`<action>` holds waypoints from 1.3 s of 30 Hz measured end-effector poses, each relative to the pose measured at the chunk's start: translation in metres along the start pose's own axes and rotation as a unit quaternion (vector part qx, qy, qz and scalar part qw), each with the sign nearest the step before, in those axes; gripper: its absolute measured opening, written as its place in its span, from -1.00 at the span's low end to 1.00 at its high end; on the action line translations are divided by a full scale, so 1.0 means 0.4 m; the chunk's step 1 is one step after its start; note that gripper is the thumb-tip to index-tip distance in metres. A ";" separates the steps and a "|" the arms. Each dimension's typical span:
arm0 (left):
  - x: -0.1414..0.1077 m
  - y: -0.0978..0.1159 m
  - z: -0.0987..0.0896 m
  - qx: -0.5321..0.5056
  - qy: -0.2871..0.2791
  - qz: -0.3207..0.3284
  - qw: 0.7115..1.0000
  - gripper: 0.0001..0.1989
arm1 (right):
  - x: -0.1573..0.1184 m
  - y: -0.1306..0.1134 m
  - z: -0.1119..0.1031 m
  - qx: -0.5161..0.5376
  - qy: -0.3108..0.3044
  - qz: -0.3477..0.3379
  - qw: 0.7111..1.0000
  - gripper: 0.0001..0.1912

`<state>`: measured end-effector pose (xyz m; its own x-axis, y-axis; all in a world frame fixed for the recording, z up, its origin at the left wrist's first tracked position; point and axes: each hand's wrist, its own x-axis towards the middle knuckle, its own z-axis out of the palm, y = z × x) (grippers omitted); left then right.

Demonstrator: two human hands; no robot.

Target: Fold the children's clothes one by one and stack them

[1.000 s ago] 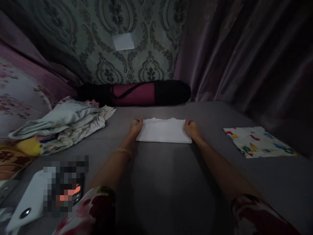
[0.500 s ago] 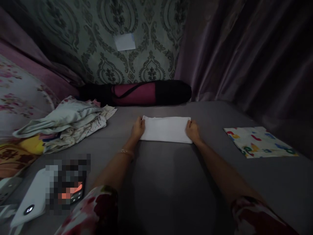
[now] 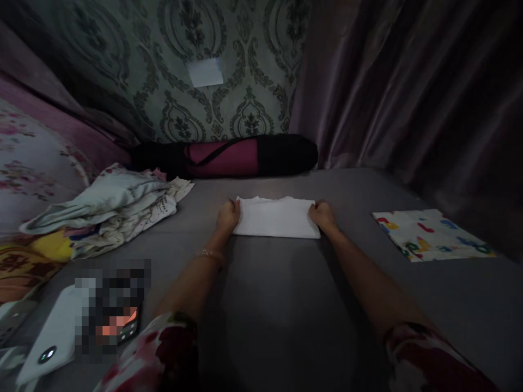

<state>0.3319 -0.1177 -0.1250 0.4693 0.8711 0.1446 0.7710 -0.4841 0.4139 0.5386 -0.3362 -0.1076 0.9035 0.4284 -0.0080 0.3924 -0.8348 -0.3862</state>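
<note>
A white folded cloth (image 3: 276, 219), perhaps a garment, is stretched as a wide rectangle just over the grey sheet (image 3: 261, 305). Its lower edge runs straight, while the top edge is a little wavy. My left hand (image 3: 229, 216) is closed on the cloth's left end, thumb on the near face. The right end is pinched in my right hand (image 3: 322, 216). Both arms reach forward in floral sleeves, and a bracelet (image 3: 210, 253) circles the left wrist. Whether the cloth's lower edge touches the sheet, I cannot tell.
To the left lies a heap of rumpled clothes (image 3: 122, 201). Nearer are a white device (image 3: 57, 326) and a partly pixelated phone (image 3: 128, 326). A folded patterned cloth (image 3: 433, 234) lies at right. A black and pink long bag (image 3: 224, 157) rests along the wall.
The white cloth's top edge has gone from nearly straight to wavy and sits slightly lower. Both hands keep their hold on its ends. The view has shifted slightly.
</note>
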 end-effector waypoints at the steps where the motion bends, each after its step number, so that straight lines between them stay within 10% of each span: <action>1: -0.006 0.004 -0.005 0.002 0.023 0.009 1.000 -0.63 | -0.006 -0.006 -0.008 -0.018 0.008 -0.006 1.000 -0.67; 5: -0.037 0.057 -0.016 0.029 0.079 0.132 0.988 -0.70 | -0.047 -0.075 -0.016 -0.100 0.082 -0.153 0.980 -0.66; 10: -0.076 0.154 0.030 0.022 -0.028 0.286 0.958 -0.69 | -0.096 -0.175 0.064 -0.083 0.031 -0.338 0.937 -0.54; 17: -0.125 0.152 0.093 0.069 -0.050 0.256 0.963 -0.49 | -0.132 -0.159 0.137 -0.097 0.020 -0.335 0.937 -0.43; 30: -0.119 0.145 0.064 0.074 -0.047 0.217 0.972 -0.55 | -0.122 -0.169 0.122 -0.095 -0.064 -0.304 0.946 -0.42; 36: -0.093 0.165 0.054 0.051 0.030 0.255 0.965 -0.52 | -0.110 -0.191 0.100 -0.071 0.022 -0.337 0.938 -0.43; 39: -0.086 0.155 0.072 0.063 -0.029 0.239 0.969 -0.48 | -0.106 -0.190 0.119 -0.076 -0.002 -0.347 0.935 -0.41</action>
<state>0.3759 -0.1802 -0.1300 0.8061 0.5404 0.2412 0.5039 -0.8405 0.1992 0.4622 -0.2745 -0.1218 0.4212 0.8863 0.1925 0.9044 -0.3943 -0.1632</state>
